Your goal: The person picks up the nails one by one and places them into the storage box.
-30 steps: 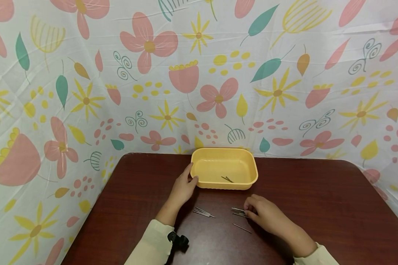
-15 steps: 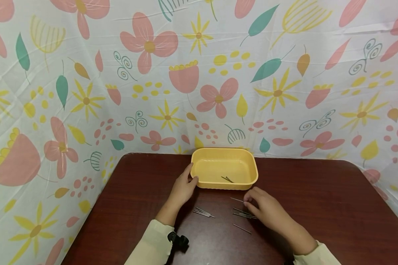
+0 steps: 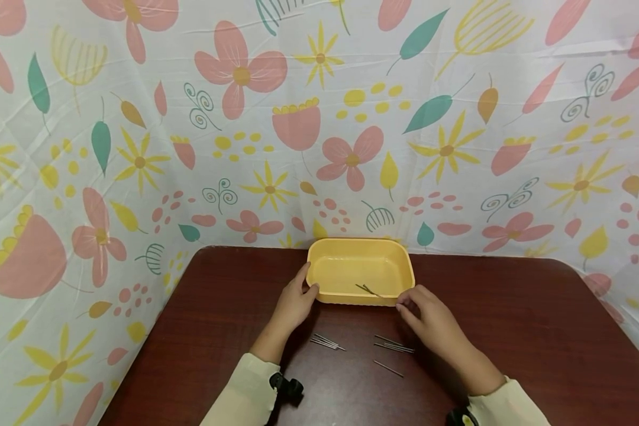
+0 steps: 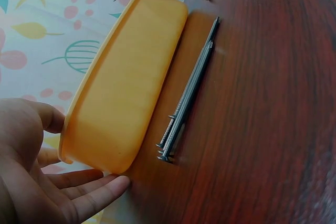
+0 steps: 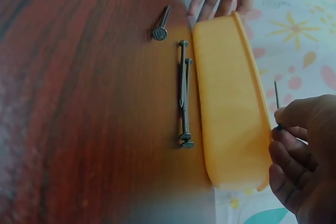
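A yellow plastic tray stands at the back of the table, with a few dark nails lying inside. My left hand holds its left end, thumb and fingers spread around the corner; in the left wrist view fingertips reach the lower edge. My right hand is at the tray's front right corner, pinching a nail between thumb and fingertips. The nail's shaft points over the rim into the tray. In front lie a left bunch of nails, a right bunch and a single nail.
The dark reddish-brown table has rounded back corners. Directly behind the tray hangs a floral-printed cloth, which also runs down the left side. Black camera mounts, such as the left one, sit on the wrists.
My right hand has lifted a nail from the right bunch and carried it up and forward to the tray's front right corner. My left hand stays on the tray.
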Action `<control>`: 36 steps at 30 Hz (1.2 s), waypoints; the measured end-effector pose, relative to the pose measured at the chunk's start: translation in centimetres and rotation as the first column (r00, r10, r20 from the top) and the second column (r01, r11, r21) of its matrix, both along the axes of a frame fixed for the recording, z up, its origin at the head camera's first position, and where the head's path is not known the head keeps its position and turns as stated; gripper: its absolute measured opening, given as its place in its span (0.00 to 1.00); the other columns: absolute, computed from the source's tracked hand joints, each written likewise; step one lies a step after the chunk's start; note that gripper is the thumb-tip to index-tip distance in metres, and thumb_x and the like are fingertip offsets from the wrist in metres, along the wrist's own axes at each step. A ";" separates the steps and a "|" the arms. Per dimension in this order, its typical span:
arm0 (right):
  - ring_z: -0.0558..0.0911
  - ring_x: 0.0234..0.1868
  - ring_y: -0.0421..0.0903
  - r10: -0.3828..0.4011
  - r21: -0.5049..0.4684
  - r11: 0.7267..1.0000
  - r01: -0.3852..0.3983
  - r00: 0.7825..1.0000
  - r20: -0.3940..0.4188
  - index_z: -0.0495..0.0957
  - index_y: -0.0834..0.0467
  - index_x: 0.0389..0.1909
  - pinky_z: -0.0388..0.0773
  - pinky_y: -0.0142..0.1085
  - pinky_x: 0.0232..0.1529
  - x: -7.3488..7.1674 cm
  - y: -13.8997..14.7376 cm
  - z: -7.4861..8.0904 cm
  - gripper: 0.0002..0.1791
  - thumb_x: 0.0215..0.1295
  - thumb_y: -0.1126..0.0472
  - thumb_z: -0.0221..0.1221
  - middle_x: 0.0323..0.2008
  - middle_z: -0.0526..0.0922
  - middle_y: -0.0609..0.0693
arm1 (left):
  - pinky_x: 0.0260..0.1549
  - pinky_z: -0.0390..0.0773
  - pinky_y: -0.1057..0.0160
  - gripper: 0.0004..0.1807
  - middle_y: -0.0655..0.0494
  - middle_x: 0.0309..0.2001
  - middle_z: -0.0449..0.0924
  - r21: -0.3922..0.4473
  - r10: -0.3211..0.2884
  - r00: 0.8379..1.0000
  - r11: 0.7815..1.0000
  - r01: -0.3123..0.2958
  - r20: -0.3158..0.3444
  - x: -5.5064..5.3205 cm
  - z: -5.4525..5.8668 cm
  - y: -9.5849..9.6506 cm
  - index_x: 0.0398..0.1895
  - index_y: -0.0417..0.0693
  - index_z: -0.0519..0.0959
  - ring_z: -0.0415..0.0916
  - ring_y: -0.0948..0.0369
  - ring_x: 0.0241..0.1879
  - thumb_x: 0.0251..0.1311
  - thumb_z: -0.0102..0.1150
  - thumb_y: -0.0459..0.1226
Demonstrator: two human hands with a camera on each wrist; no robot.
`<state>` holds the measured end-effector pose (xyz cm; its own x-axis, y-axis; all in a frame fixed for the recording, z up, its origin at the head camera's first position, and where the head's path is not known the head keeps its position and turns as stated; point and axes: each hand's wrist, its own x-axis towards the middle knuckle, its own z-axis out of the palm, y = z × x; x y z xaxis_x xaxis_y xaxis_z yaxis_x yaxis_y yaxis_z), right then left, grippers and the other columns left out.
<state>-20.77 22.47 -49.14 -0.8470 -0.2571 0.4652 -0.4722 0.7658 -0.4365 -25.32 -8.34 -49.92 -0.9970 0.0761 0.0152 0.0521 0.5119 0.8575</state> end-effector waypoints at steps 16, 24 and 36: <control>0.73 0.32 0.37 -0.036 -0.040 0.999 0.035 0.998 -0.043 0.80 0.54 0.35 0.74 0.31 0.33 -1.8 -0.4 0.2 0.08 0.60 0.68 0.69 0.31 0.74 0.43 | 0.33 0.75 0.62 0.35 0.44 0.68 0.71 0.002 -0.003 1.000 1.000 0.003 0.005 0.0 0.0 0.0 0.80 0.57 0.56 0.77 0.56 0.43 0.73 0.50 0.46; 0.75 0.32 0.39 -0.040 -0.068 0.997 0.037 0.998 -0.045 0.81 0.55 0.35 0.75 0.32 0.33 -2.7 -0.5 0.3 0.06 0.62 0.66 0.68 0.31 0.75 0.44 | 0.33 0.75 0.62 0.35 0.42 0.68 0.71 0.004 -0.003 1.000 1.000 0.002 0.007 0.0 -0.1 -0.1 0.80 0.56 0.56 0.78 0.56 0.44 0.73 0.51 0.46; 0.75 0.31 0.42 -0.070 -0.095 0.993 0.067 0.997 -0.025 0.82 0.58 0.38 0.75 0.33 0.32 -3.3 -0.9 0.4 0.04 0.64 0.65 0.67 0.33 0.77 0.49 | 0.31 0.74 0.62 0.34 0.46 0.64 0.74 0.007 0.007 1.000 1.000 -0.007 0.008 -0.1 -0.1 0.0 0.80 0.59 0.56 0.75 0.59 0.36 0.73 0.50 0.46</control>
<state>-24.09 21.58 -48.75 -0.8473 -0.1526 0.5087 -0.4331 0.7529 -0.4956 -25.37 -8.33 -49.98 -0.9976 0.0689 0.0081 0.0420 0.5064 0.8613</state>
